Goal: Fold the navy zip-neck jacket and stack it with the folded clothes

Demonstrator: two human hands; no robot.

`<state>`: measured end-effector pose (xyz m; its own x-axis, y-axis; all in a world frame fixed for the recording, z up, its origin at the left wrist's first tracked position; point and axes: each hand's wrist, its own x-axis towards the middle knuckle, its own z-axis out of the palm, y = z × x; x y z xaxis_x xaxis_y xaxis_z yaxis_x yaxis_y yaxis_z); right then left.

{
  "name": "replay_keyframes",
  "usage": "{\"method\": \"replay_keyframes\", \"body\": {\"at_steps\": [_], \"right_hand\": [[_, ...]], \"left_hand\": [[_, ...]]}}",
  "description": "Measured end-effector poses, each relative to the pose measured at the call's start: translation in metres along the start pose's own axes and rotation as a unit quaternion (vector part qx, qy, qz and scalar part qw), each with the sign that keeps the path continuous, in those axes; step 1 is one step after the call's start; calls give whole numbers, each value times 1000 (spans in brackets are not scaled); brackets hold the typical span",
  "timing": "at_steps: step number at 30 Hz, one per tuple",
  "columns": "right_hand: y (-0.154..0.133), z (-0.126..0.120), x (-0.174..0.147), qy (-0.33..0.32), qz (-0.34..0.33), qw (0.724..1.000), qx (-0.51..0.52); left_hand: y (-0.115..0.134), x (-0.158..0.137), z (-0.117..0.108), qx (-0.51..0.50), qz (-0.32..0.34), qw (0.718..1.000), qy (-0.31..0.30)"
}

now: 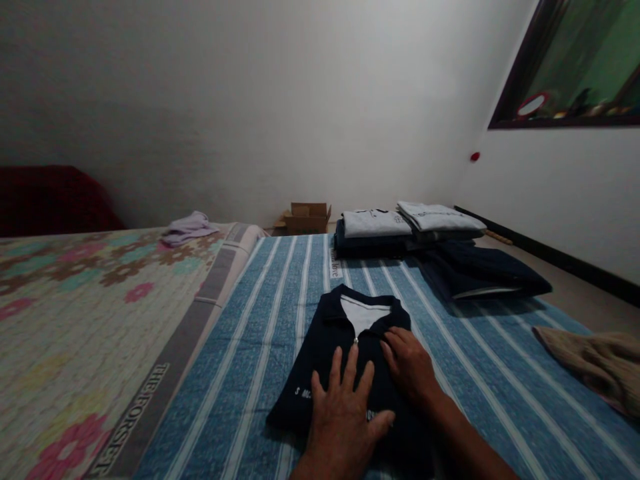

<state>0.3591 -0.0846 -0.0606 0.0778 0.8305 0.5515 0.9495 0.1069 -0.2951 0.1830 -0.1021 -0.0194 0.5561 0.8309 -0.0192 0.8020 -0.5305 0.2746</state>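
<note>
A folded navy zip-collar sweatshirt (333, 333) lies front up on the blue striped bedding, its collar pointing away from me. White lettering runs across the chest, and pale lining shows inside the neck. My left hand (343, 407) rests palm down on the chest with fingers spread, covering part of the lettering. Closed at the right side of the collar, my right hand (411, 363) has its bent fingers and thumb on the fabric. The lower part of the sweatshirt is partly hidden behind my hands and forearms.
Folded white tops (377, 224) sit on dark clothes at the back right, beside a folded navy garment (485, 270). A brown cloth (600, 363) lies at the right edge. Left is a flowered quilt (165, 320) with a lilac cloth (187, 229). A cardboard box (307, 219) stands behind.
</note>
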Motion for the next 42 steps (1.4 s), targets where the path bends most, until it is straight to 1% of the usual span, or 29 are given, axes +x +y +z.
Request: {"method": "replay_keyframes", "body": {"at_steps": [3,6,8,12,14,17,19,20,22,23,24,25,27,28,29,32,35,37,39,42], "right_hand": [[-3,-2,-4,-6,21,1000,6],[-5,-6,-9,-31,35,999,16],[-6,-9,-13,-53,34,998,22],[-11,-13,-19,-90,44,994,31],[-14,-14,-20,-98,57,992,45],[-12,-21,-19,-82,83,989,91],[-6,-30,-19,-43,119,984,129],[-1,-36,-19,-21,147,978,147],[6,-49,-20,1,227,955,192],[9,-54,-22,-6,276,934,226],[11,-58,-23,-24,328,905,269],[12,-61,-26,-46,378,869,315],[10,-64,-30,-75,454,795,395],[7,-64,-33,-74,476,769,420],[5,-63,-34,-66,491,754,433],[0,-62,-36,-53,515,735,437],[-1,-62,-33,-103,539,695,465],[0,-62,-31,-144,536,670,492],[1,-60,-30,-176,525,660,507],[2,-54,-30,-206,516,657,510]], "left_hand": [[1,-3,0,1,3,1000,6],[0,-10,-5,-5,-2,1000,4],[-1,-15,-12,-5,-26,1000,-7],[-1,-20,-25,-5,-94,993,-65],[1,-21,-29,-9,-116,990,-74],[-1,-23,-31,-14,-127,990,-61],[-11,-24,-36,-31,-129,990,-50],[-19,-23,-40,-44,-131,990,-37],[-39,-18,-50,-77,-142,987,9],[-50,-12,-55,-98,-153,983,33],[-62,-6,-60,-122,-169,977,50],[-72,2,-63,-149,-188,969,55],[-89,18,-67,-209,-211,953,50],[-95,26,-67,-235,-215,947,46],[-99,33,-67,-258,-217,941,43],[-105,49,-62,-303,-235,922,43],[-105,57,-58,-330,-257,908,34],[-106,61,-55,-366,-257,894,8],[-106,64,-53,-419,-255,871,-25],[-106,66,-50,-482,-263,833,-62]]}}
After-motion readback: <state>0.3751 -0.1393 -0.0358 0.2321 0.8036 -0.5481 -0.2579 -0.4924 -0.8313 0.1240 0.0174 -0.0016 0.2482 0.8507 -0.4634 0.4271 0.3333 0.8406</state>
